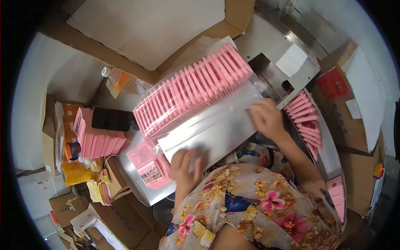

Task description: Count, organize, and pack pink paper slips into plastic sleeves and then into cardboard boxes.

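Observation:
A clear plastic bag [216,121] lies on the metal worktop, filled at its far side with a long row of pink boxes [191,87] standing on edge. My left hand [187,162] presses flat on the near left corner of the bag. At the bag's right end my right hand [266,118] grips the plastic, fingers bent over the edge.
A stack of pink boxes [98,139] with a black phone [111,118] on top sits at left. More pink packets [306,121] lie on a conveyor at right. A pink printed sheet [146,162], yellow tape roll [77,173] and cardboard cartons [146,25] surround the worktop.

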Motion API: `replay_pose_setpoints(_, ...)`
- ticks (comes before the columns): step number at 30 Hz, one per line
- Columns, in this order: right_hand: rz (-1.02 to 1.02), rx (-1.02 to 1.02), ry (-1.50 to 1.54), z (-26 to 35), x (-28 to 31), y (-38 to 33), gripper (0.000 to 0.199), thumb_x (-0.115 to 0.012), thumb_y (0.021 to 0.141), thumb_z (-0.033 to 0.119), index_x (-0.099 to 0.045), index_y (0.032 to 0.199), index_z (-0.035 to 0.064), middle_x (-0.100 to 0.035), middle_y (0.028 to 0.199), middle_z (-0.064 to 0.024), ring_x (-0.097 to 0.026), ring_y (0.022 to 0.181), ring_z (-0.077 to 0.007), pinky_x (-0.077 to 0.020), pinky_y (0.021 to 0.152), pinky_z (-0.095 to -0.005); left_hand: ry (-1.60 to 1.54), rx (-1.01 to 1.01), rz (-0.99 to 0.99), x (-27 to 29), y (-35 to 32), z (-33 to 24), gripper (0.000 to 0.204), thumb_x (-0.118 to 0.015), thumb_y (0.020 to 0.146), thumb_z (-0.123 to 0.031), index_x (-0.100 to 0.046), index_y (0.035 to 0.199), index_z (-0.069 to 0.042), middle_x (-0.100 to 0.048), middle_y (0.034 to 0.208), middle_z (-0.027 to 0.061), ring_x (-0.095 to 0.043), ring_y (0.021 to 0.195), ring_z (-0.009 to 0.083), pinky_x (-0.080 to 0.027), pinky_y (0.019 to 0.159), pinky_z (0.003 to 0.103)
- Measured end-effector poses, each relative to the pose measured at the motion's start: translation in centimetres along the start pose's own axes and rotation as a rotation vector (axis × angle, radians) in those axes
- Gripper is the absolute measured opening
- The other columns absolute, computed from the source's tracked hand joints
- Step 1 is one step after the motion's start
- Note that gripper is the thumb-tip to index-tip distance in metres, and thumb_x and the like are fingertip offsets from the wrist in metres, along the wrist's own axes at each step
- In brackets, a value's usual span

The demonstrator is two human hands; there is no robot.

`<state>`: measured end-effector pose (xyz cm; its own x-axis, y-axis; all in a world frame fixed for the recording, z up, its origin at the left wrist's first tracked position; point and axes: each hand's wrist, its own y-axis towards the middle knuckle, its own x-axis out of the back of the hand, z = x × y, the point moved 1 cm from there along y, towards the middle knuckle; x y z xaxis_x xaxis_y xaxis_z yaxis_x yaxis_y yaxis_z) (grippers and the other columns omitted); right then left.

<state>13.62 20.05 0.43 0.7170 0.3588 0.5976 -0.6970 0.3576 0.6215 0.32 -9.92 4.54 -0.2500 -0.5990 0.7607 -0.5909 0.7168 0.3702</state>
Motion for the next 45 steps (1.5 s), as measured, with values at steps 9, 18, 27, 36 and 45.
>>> replay_pose_setpoints(9,0.099,-0.383,0.050,-5.2,-2.9,5.4,0.037,-0.064,0.087,0.010,-0.061,0.124,0.0070,-0.060,0.122,-0.0179,-0.061,0.108,-0.0370,-0.0486,0.094,-0.0434,-0.217,0.360,-0.419,-5.1,2.9,9.8,0.041,-0.066,0.088,-0.018,-0.060,0.128,-0.009,-0.065,0.116,0.0130,-0.062,0.100,0.0312,-0.051,0.089,0.047)
replay_pose_setpoints(18,0.215,-0.294,0.077,-5.8,-2.1,3.5,0.083,-0.064,0.088,0.007,-0.019,0.157,0.0090,-0.015,0.162,-0.0202,-0.029,0.146,-0.0374,-0.0307,0.118,-0.0393,-0.282,0.354,-0.052,-4.1,2.8,5.1,0.057,-0.062,0.095,-0.013,-0.036,0.142,0.006,-0.049,0.138,0.0214,-0.049,0.124,0.0279,-0.043,0.101,0.039)
replay_pose_setpoints(27,0.292,-0.278,0.063,-1.9,-2.2,5.9,0.082,-0.064,0.084,0.015,-0.025,0.156,0.0102,-0.029,0.156,-0.0228,-0.060,0.115,-0.0408,-0.0504,0.098,-0.0457,-0.002,0.194,-0.025,-1.3,-2.1,4.3,0.036,-0.059,0.098,-0.019,-0.057,0.118,0.011,-0.065,0.108,0.0222,-0.064,0.095,0.0270,-0.050,0.086,0.038)
replay_pose_setpoints(36,0.387,-0.348,0.029,4.2,15.3,-11.5,0.055,-0.060,0.096,0.022,-0.043,0.147,0.0105,-0.054,0.139,-0.0182,-0.057,0.122,-0.0357,-0.0467,0.102,-0.0446,-0.381,-0.369,0.445,-8.8,-0.2,-9.3,0.032,-0.063,0.086,0.004,-0.064,0.118,0.001,-0.068,0.106,0.0211,-0.068,0.095,0.0352,-0.053,0.086,0.038)
replay_pose_setpoints(45,-0.463,-1.146,-0.241,11.0,36.0,-42.1,0.040,-0.062,0.098,0.023,-0.059,0.133,0.0031,-0.069,0.118,-0.0085,-0.064,0.104,-0.0170,-0.0510,0.091,-0.0315,-0.538,-0.827,0.821,-18.3,-0.5,-22.8,0.031,-0.059,0.088,0.001,-0.065,0.119,0.001,-0.070,0.103,0.0177,-0.069,0.094,0.0274,-0.051,0.087,0.035)
